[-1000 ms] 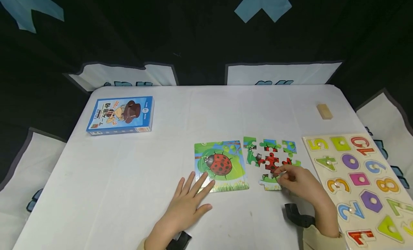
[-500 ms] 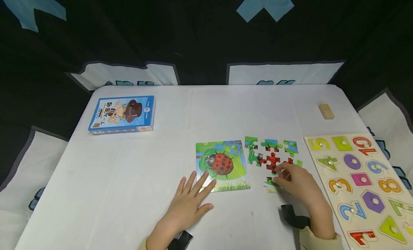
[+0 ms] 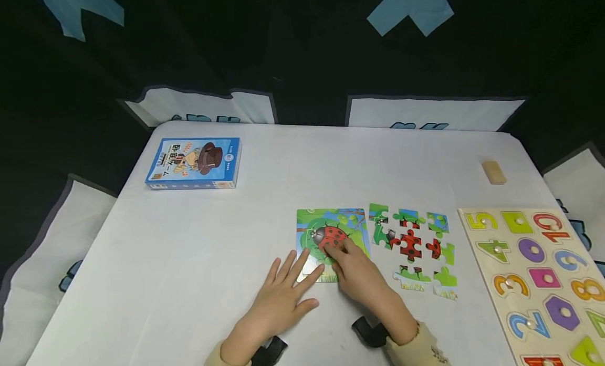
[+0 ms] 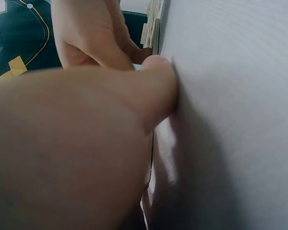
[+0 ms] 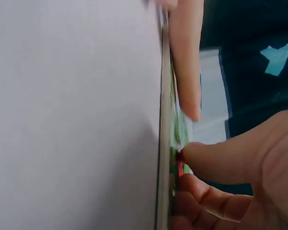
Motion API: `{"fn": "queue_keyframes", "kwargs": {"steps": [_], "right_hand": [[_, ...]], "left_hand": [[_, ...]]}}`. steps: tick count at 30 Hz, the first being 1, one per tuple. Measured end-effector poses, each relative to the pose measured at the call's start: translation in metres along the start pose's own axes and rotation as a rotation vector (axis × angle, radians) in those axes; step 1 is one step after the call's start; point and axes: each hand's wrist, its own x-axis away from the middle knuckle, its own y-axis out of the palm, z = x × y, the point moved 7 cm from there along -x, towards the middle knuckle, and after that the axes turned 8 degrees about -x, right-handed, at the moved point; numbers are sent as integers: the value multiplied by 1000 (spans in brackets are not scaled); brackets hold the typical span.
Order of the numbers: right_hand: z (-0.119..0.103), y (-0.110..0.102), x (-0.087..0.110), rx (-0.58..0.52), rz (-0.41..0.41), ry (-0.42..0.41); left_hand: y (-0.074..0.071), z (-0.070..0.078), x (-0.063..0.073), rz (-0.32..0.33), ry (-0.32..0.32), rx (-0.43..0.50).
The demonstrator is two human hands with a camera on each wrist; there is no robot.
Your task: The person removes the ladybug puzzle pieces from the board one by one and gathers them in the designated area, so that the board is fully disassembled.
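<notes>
In the head view, my left hand [image 3: 279,305] lies with straight, spread fingers, their tips over the lower left of a square ladybug puzzle board [image 3: 350,219]. My right hand [image 3: 361,274] bends its fingers onto the middle of that board, over the printed ladybug. The right wrist view has its thumb [image 5: 216,160] against a red and green bit just above the board; I cannot tell whether a loose piece is pinched. Several loose puzzle pieces, among them a red centre piece [image 3: 410,245] and a bottom piece [image 3: 413,278], lie in spaced rows right of the board.
A wooden board of coloured numbers and shapes [image 3: 510,258] lies at the right edge of the white table [image 3: 189,282]. A blue picture box [image 3: 194,164] stands at the back left. Back right lies a small tan block [image 3: 493,173].
My right hand has moved left from the loose pieces onto the ladybug board, uncovering the lower right pieces. The left hand stays in place. The head view has shifted slightly.
</notes>
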Motion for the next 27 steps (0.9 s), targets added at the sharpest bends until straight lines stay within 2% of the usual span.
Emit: {"fn": "queue_keyframes", "kwargs": {"steps": [6,14,18,23,27], "right_hand": [[-3,6,-1,-72,14,-36],[2,7,-1,-91,50,-6],[9,3,-2,-210,94,32],[17,2,-4,-414,122,74],[28,-11,-2,-544,202,130]], "left_hand": [[-2,-2,2,6,-18,-29],[-2,1,4,11,-16,-15],[-1,1,3,4,-15,-16],[0,0,2,-7,-11,-7],[1,0,2,-6,-8,-1]]}}
